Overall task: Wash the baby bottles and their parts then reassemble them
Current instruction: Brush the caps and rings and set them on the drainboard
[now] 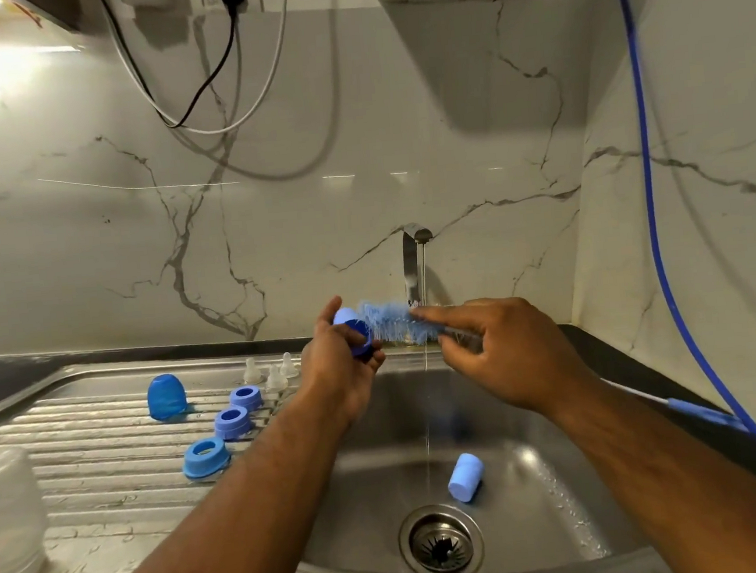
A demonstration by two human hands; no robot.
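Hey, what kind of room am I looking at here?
Most likely a home kitchen: a stainless steel sink with ribbed drainboard, a running tap, and a marble-look backsplash.

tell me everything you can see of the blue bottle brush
The blue bristled bottle brush has fluffy pale blue bristles round a thin stem, blurred. It lies roughly level above the steel sink, beside the metal tap's stream. The right hand grips its stem end; its tip meets the blue plastic cap in the left hand.
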